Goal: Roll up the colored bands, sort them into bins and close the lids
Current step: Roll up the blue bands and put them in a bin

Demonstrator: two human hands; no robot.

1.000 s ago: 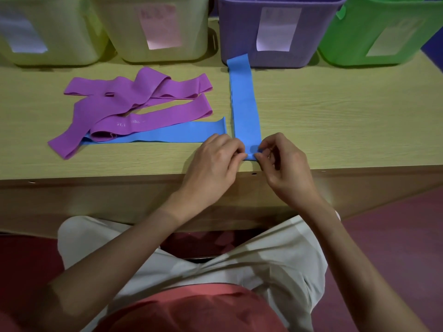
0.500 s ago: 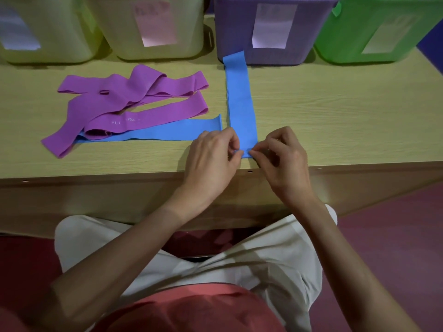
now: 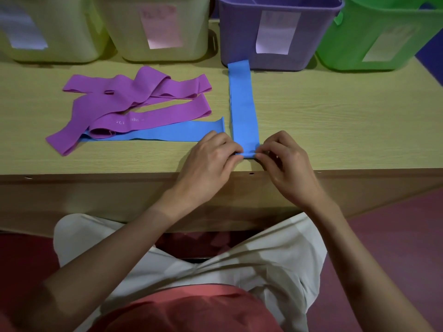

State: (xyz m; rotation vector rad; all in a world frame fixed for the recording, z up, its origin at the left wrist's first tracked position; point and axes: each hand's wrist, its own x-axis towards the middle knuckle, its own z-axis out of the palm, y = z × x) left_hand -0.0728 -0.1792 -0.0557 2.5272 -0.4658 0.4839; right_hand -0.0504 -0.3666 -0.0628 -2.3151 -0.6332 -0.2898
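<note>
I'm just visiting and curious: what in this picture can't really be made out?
All in the head view:
- Bin labels, e.g. on the purple bin: print too blurred to read.
- Bin tops and any lids: cut off by the top edge.
- Second blue band: far end hidden under the purple bands.
- Rolled end of the blue band: partly covered by left hand and right hand.

Four bins (image 3: 278, 34), two blue bands (image 3: 242, 104) (purple bands (image 3: 134, 101) tangled, uncountable).

Nothing here reads clearly. The purple band (image 3: 153, 119) carries a line of small pale print, too faint to make out. Paper labels sit on the yellow bin (image 3: 160, 27), the purple bin (image 3: 275, 32) and the green bin (image 3: 388, 41), their writing blurred.
</note>
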